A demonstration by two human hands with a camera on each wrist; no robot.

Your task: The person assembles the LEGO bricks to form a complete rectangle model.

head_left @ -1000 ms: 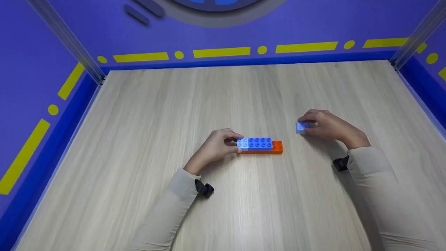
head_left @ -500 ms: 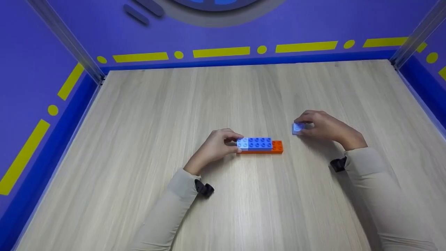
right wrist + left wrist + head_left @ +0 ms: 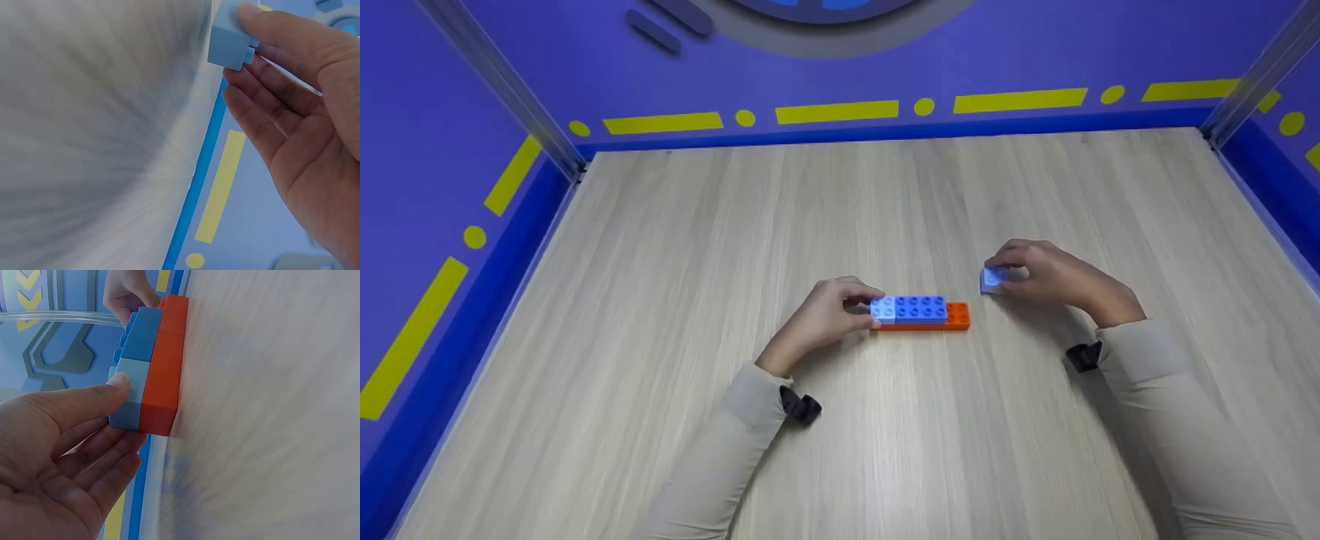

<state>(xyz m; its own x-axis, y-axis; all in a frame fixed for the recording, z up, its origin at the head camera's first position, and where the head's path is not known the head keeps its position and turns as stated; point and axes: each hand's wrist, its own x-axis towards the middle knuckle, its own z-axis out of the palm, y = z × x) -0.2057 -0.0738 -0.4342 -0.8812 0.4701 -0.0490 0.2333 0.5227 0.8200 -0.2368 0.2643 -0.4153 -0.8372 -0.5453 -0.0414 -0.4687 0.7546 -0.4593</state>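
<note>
Shifted leftward since half a second ago, the loose pale-blue brick (image 3: 991, 280) is pinched by the right hand (image 3: 1046, 277), which partly hides it — near the uncovered end of the orange layer (image 3: 958, 315). The left hand (image 3: 829, 309) pinches the light end brick (image 3: 884, 309) beside a blue brick (image 3: 920, 309) — a wall (image 3: 840, 82) beyond the table (image 3: 750, 225).

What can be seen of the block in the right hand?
The block is pale blue and boxy, plastic by its look, with smooth sides and studs facing up. The right hand pinches and partly covers it. It is apart from the stacked blocks, to their right; whether it touches the table is unclear.
</note>
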